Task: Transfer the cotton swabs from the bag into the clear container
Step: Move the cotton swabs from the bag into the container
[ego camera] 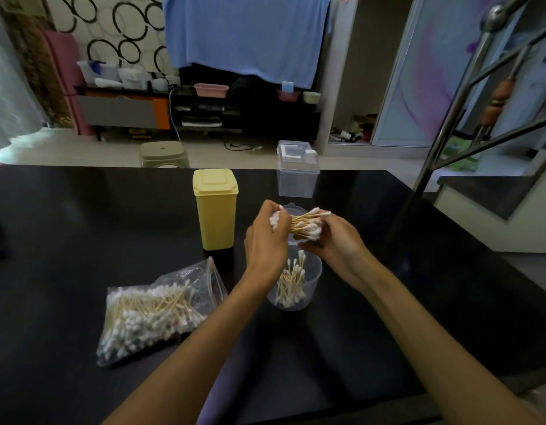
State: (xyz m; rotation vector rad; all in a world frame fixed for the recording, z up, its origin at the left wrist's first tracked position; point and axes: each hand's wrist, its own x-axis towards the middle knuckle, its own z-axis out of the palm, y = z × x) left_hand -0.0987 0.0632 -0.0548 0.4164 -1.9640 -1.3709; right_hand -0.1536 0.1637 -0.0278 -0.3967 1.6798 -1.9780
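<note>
A bundle of cotton swabs (pixel 302 224) with wooden sticks is held level between both hands above the clear round container (pixel 311 282). My left hand (pixel 265 240) grips the bundle's left end and my right hand (pixel 336 237) grips its right end. Several swabs stand upright inside the container. The open zip bag (pixel 161 308) lies on the black table (pixel 81 225) to the left, holding many swabs.
A yellow lidded box (pixel 215 210) stands just left of the hands. A clear square lidded box (pixel 297 170) sits at the table's far edge. A round clear lid (pixel 291 207) lies behind the bundle. A stair railing (pixel 468 111) rises at right.
</note>
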